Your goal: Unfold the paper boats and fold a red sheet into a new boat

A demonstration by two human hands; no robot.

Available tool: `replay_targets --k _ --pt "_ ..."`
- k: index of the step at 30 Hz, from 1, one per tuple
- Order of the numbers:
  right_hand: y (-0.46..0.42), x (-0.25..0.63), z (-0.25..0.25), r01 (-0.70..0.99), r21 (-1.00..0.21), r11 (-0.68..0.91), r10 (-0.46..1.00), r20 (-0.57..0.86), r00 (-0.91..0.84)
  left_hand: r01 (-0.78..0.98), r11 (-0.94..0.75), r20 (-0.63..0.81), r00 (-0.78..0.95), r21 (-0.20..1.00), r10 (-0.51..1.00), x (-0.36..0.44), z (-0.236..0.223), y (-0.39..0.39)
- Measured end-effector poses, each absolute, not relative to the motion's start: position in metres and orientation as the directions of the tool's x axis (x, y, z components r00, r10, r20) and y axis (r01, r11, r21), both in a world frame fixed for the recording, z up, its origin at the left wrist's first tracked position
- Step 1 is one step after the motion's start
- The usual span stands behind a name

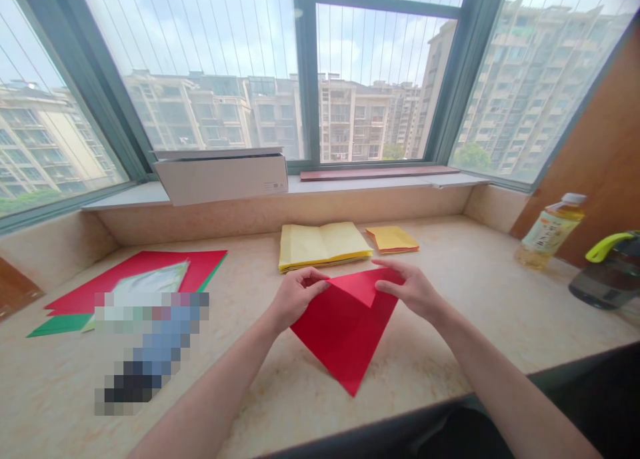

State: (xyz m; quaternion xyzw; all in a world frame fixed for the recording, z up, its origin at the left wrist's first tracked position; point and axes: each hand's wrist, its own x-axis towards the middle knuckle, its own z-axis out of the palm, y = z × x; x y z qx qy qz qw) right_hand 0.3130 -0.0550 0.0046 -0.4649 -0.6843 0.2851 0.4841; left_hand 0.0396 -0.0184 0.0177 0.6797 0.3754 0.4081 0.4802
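Observation:
A sheet of red paper (345, 339) is held tilted above the counter, one corner pointing down toward me. Its top edge is folded over, forming a small triangular flap on the front. My left hand (299, 296) pinches the paper's upper left corner between thumb and fingers. At the upper right, my right hand (410, 287) grips the sheet, thumb on the front near the flap and fingers along the top edge. Just behind the paper lie a stack of folded pale yellow paper (325, 246) and a smaller folded orange-yellow piece (393, 239).
Red sheets (200, 269) and a green sheet (63, 326) lie at the left under a clear packet (150, 279), beside a pixelated object (160, 352). A white box (225, 179) rests on the sill. At right stand a drink bottle (547, 232) and a dark jug (607, 279).

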Motion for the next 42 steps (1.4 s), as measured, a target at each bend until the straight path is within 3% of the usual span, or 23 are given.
replay_targets --k 9,23,30,42 --pt "-0.055 0.316 0.000 0.322 -0.886 0.335 0.941 0.330 -0.072 0.043 -0.150 0.093 0.614 0.988 0.783 0.037 0.030 -0.031" --pt "-0.048 0.320 -0.007 0.446 -0.776 0.447 0.879 0.473 -0.059 0.003 -0.002 0.000 0.526 1.000 0.850 0.047 0.015 -0.026" --pt "-0.050 0.319 -0.007 0.449 -0.774 0.446 0.878 0.477 -0.049 0.101 -0.045 -0.013 0.509 0.994 0.860 0.046 0.016 -0.029" --pt "-0.054 0.319 0.001 0.392 -0.830 0.395 0.913 0.402 -0.068 0.191 -0.242 0.119 0.495 0.952 0.861 0.046 0.022 -0.028"
